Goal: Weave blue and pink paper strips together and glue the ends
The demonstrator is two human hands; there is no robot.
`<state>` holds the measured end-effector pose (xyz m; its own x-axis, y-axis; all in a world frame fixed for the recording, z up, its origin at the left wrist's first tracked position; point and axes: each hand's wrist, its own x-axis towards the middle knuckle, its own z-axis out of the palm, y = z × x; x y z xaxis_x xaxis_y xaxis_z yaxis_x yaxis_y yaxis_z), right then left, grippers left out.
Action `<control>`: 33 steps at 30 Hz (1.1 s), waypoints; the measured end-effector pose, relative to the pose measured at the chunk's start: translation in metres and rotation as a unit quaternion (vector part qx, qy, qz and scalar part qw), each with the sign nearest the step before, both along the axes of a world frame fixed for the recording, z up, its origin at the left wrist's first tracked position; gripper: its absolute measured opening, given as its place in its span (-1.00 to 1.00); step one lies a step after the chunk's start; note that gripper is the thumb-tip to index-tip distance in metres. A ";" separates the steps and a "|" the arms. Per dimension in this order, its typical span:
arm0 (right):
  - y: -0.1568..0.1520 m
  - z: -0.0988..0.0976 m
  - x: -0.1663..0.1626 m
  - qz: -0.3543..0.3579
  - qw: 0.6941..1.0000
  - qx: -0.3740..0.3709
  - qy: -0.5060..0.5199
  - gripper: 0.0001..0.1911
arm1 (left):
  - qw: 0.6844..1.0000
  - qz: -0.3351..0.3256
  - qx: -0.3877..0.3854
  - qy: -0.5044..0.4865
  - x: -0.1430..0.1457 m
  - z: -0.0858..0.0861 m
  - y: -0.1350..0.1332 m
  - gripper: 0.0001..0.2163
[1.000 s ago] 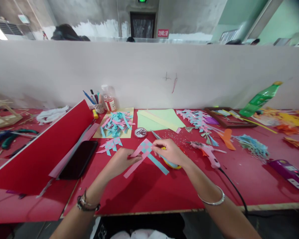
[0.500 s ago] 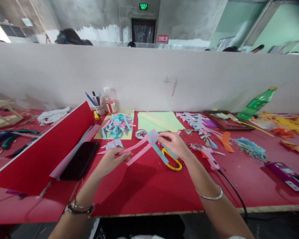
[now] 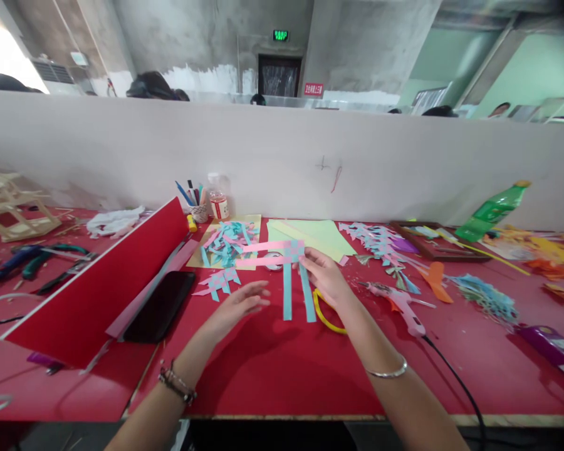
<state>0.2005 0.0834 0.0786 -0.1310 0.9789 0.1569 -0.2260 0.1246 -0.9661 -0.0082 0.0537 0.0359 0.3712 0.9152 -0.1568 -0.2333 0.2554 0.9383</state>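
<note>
My right hand [image 3: 326, 275] pinches the right edge of a woven paper piece [image 3: 293, 252], a small pink and blue checked square. Two pink strips run left from it and two blue strips hang down. Holding nothing, my left hand [image 3: 242, 305] is just below and left of the piece, its fingers loosely stretched and apart. Under my right hand lie yellow-handled scissors [image 3: 326, 316], mostly hidden. A similar woven piece [image 3: 223, 280] rests on the table left of centre. Behind it, cut pink and blue paper strips [image 3: 228, 244] are heaped on a yellowish sheet.
A pink glue gun [image 3: 402, 304] with a black cord lies to the right. A black phone [image 3: 160, 307] lies beside a slanted red board [image 3: 103, 282]. Further back are a pen cup [image 3: 198, 213], a clear bottle [image 3: 219, 203], pale green sheets [image 3: 310, 238] and a green bottle [image 3: 491, 213].
My left hand has let go of the pink strips and drawn slightly away. The woven piece has turned in my right hand, so its blue strips hang down and its pink ones lie level.
</note>
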 end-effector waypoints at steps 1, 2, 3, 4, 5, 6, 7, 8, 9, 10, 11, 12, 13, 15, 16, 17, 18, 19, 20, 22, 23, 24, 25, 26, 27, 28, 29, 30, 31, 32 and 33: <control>0.001 -0.004 -0.004 0.010 1.000 -0.005 0.026 -0.81 | 1.000 -0.016 0.019 -0.004 0.005 0.002 0.001 -0.67; 0.003 -0.008 -0.007 0.023 0.999 -0.009 0.049 -0.82 | 0.999 -0.018 0.033 -0.006 0.010 0.003 0.002 -0.69; 0.003 -0.012 -0.010 0.034 0.997 -0.011 0.067 -0.82 | 0.999 -0.016 0.036 -0.013 0.015 0.003 0.005 -0.70; 0.004 -0.015 -0.012 0.042 0.996 -0.011 0.079 -0.82 | 0.999 -0.029 0.032 -0.025 0.019 0.003 0.009 -0.71; 0.004 -0.018 -0.013 0.049 0.995 -0.009 0.087 -0.84 | 0.998 -0.038 0.030 -0.030 0.022 0.003 0.012 -0.71; 0.004 -0.021 -0.013 0.057 0.994 -0.003 0.090 -0.86 | 0.998 -0.049 0.030 -0.030 0.024 0.002 0.016 -0.72; 0.004 -0.023 -0.013 0.067 0.994 0.007 0.092 -0.87 | 0.997 -0.064 0.047 -0.017 0.026 0.001 0.020 -0.74; 0.004 -0.024 -0.012 0.079 0.992 0.019 0.093 -0.88 | 0.994 -0.078 0.073 0.006 0.027 0.001 0.022 -0.75; 0.004 -0.026 -0.011 0.093 0.991 0.034 0.094 -0.88 | 0.993 -0.089 0.081 0.014 0.028 0.001 0.025 -0.76; 0.004 -0.027 -0.009 0.107 0.989 0.049 0.092 -0.88 | 0.990 -0.101 0.098 0.033 0.028 0.002 0.026 -0.76; 0.004 -0.027 -0.008 0.119 0.987 0.062 0.088 -0.88 | 0.986 -0.110 0.115 0.057 0.027 0.003 0.028 -0.75; 0.004 -0.028 -0.006 0.127 0.986 0.073 0.080 -0.87 | 0.980 -0.117 0.137 0.088 0.027 0.003 0.029 -0.75; 0.004 -0.028 -0.005 0.134 0.985 0.081 0.067 -0.86 | 0.974 -0.121 0.153 0.113 0.026 0.004 0.030 -0.76; 0.004 -0.030 -0.002 0.139 0.987 0.077 0.036 -0.86 | 0.965 -0.108 0.180 0.156 0.023 0.004 0.033 -0.78; 0.004 -0.030 -0.001 0.137 0.988 0.062 0.027 -0.85 | 0.965 -0.090 0.184 0.166 0.021 0.003 0.035 -0.79; 0.004 -0.031 0.000 0.134 0.990 0.038 0.025 -0.79 | 0.963 -0.065 0.191 0.178 0.019 0.001 0.036 -0.80; 0.004 -0.032 0.001 0.129 0.991 0.009 0.033 -0.71 | 0.961 -0.038 0.197 0.190 0.017 0.000 0.037 -0.81; 0.003 -0.033 0.001 0.125 0.991 -0.019 0.044 -0.62 | 0.958 -0.011 0.202 0.201 0.015 -0.002 0.038 -0.81; 0.002 -0.035 0.002 0.120 0.990 -0.041 0.053 -0.56 | 0.956 0.011 0.204 0.212 0.013 -0.003 0.038 -0.82; 0.001 -0.038 0.003 0.105 0.993 -0.056 0.027 -0.53 | 0.951 0.041 0.205 0.228 0.010 -0.005 0.038 -0.83; 0.000 -0.039 0.003 0.090 0.994 -0.053 -0.012 -0.56 | 0.949 0.049 0.204 0.234 0.009 -0.005 0.037 -0.84; -0.001 -0.041 0.003 0.071 0.994 -0.047 -0.060 -0.61 | 0.948 0.056 0.201 0.238 0.008 -0.005 0.037 -0.85; -0.002 -0.043 0.004 0.050 0.992 -0.043 -0.108 -0.68 | 0.948 0.063 0.199 0.240 0.007 -0.005 0.037 -0.85; -0.002 -0.045 0.004 0.028 0.988 -0.042 -0.144 -0.72 | 0.947 0.072 0.197 0.243 0.006 -0.005 0.038 -0.86; -0.003 -0.047 0.004 0.007 0.986 -0.042 -0.164 -0.73 | 0.946 0.089 0.197 0.241 0.004 -0.005 0.039 -0.87; -0.003 -0.049 0.004 -0.010 0.985 -0.043 -0.169 -0.72 | 0.946 0.116 0.196 0.232 0.003 -0.006 0.041 -0.87; -0.003 -0.050 0.005 -0.025 0.986 -0.044 -0.162 -0.71 | 0.949 0.150 0.185 0.208 0.001 -0.007 0.043 -0.86; -0.003 -0.052 0.005 -0.037 0.987 -0.046 -0.148 -0.71 | 0.954 0.182 0.164 0.175 0.000 -0.009 0.044 -0.84; -0.003 -0.053 0.005 -0.047 0.989 -0.050 -0.131 -0.71 | 0.959 0.206 0.135 0.138 0.000 -0.011 0.045 -0.81; -0.004 -0.054 0.005 -0.054 0.990 -0.057 -0.114 -0.71 | 0.967 0.217 0.095 0.098 0.000 -0.014 0.046 -0.78; -0.004 -0.054 0.004 -0.057 0.991 -0.068 -0.096 -0.70 | 0.974 0.206 0.060 0.075 0.001 -0.017 0.045 -0.77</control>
<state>0.2045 0.0798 0.0242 -0.0327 0.9994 0.0058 -0.0275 0.0049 -0.9996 -0.0069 0.0990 0.0193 -0.0500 0.9968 -0.0631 -0.1503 0.0549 0.9871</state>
